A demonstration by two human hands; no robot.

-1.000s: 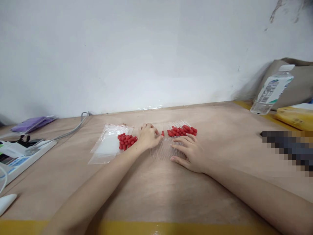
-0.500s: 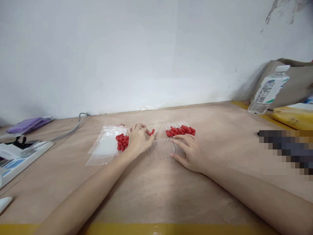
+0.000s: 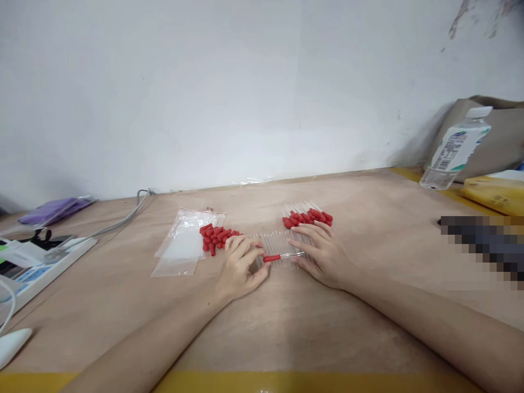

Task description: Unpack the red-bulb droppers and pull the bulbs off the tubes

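Note:
My left hand [image 3: 243,267] has the red rubber bulb of a glass dropper [image 3: 272,258] between thumb and fingertips. The dropper lies level above a row of clear glass tubes [image 3: 278,240], its glass end pointing right. That end reaches between the thumb and fingers of my right hand [image 3: 321,254], which are apart beside the row's right side. Just past my left fingers is a heap of loose red rubber bulbs [image 3: 215,234]. Behind my right hand lies a pile of droppers with red bulbs [image 3: 307,217], glass stems pointing away.
Clear plastic zip bags [image 3: 180,245] lie left of the loose bulbs. A power strip [image 3: 53,273] with a grey cable [image 3: 123,218] and a purple packet [image 3: 55,210] are at far left. A water bottle [image 3: 454,150], a yellow packet [image 3: 497,194] and a blurred dark object [image 3: 483,243] stand or lie right.
My left hand has come nearer and slightly right from the bulb heap, bringing a dropper over the tube row, between my hands. My right hand has barely moved.

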